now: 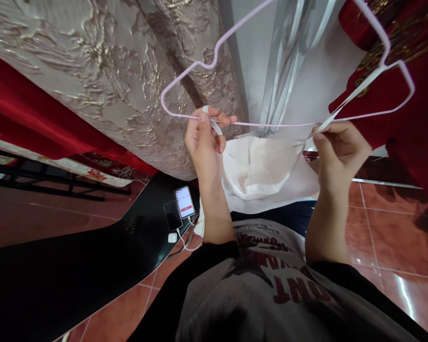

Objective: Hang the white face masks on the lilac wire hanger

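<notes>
A pale pink hanger (278,125) spans the upper middle of the head view, its lower bar running between both hands. My left hand (209,133) is closed around a white strap (216,127) at the bar's left part. My right hand (340,147) pinches another white strap (355,94), which stretches up to the notch at the hanger's right shoulder. Below the bar, between my wrists, hangs a white cloth garment (258,166) with crumpled folds. The hanger's top lies outside the frame.
Beige embossed fabric (103,71) hangs at the upper left, red fabric (421,104) at the right. A black bench (92,256) at the lower left carries two phones (186,203) with cables and a small white case (172,237). Red tiles (395,228) cover the floor.
</notes>
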A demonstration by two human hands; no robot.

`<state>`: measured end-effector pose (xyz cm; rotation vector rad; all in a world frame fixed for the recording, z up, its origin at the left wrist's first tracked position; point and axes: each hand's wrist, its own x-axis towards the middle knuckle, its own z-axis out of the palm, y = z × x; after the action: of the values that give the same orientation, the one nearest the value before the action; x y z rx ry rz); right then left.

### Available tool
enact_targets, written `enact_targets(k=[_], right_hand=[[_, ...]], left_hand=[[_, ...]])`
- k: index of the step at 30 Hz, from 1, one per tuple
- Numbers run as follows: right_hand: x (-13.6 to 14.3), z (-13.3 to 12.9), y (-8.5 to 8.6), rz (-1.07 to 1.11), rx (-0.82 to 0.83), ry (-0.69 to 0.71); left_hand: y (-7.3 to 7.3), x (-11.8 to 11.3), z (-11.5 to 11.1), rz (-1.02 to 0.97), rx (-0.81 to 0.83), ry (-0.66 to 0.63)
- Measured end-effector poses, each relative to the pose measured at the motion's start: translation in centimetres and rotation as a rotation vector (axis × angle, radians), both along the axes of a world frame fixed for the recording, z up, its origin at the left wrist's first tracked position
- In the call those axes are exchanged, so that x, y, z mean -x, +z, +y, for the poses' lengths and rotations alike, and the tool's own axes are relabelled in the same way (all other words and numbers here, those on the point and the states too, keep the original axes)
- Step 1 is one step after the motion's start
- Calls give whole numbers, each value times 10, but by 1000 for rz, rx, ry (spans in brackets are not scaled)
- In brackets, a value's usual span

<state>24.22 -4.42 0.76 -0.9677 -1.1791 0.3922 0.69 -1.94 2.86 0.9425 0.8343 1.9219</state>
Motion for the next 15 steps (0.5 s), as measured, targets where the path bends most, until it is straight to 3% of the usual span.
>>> enact_targets(k=[3, 5, 9, 13, 15], right_hand=[[7, -5, 24, -42, 1, 152], [11, -1, 39, -50, -14, 181], [-11, 42, 57, -19, -326, 182], [-76, 95, 43, -11, -544, 80], [-104, 103, 27, 30, -616, -74]], left_hand=[[-3, 0, 1, -14, -58, 10], [-4, -1, 2, -8, -86, 25], [-2, -1, 2, -10, -99, 7], [-2, 2, 1, 23, -62, -11], [-3, 3, 2, 15, -8, -16]])
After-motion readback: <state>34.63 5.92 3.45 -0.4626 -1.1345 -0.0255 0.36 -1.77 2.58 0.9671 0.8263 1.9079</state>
